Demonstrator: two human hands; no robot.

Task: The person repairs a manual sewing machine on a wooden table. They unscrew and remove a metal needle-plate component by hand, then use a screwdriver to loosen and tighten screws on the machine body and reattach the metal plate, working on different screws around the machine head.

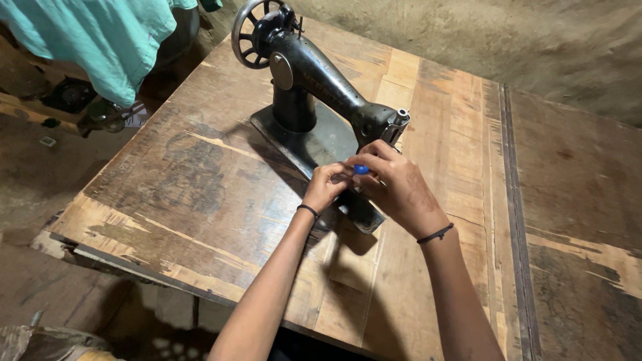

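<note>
While both hands pinch a blue piece point(361, 170), maybe a bobbin, near the sewing machine point(314, 87), left hand point(326, 187) and right hand point(394, 184) could drop it if grip slackens.

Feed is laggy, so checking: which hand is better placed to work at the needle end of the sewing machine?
Probably the right hand: it sits directly under the machine's needle end, nearly touching it. The left hand is further out, pinching the small blue object with it.
</note>
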